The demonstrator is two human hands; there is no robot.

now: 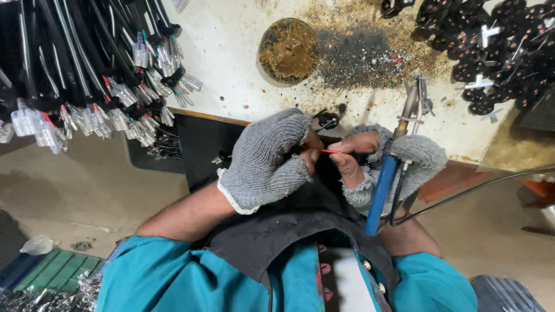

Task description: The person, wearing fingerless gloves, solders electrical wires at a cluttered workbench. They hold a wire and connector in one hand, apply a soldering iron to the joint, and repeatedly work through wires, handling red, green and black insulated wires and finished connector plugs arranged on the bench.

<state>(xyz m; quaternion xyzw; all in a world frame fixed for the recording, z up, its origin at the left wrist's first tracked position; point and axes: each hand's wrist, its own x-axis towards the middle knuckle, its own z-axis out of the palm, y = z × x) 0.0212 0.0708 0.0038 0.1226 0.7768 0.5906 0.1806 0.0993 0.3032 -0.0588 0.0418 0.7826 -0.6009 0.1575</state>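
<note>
No packages, labels, signs or screens are identifiable in the head view. No item on the worktop or around it shows a readable panel or a display surface.

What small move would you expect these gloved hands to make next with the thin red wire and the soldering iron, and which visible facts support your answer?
Probably tilting the soldering iron tip down toward the red wire. The left hand and right hand pinch that wire between bare fingertips, while the right hand also grips the blue-handled iron, its tip pointing away over the stained bench, not touching the wire.
</note>
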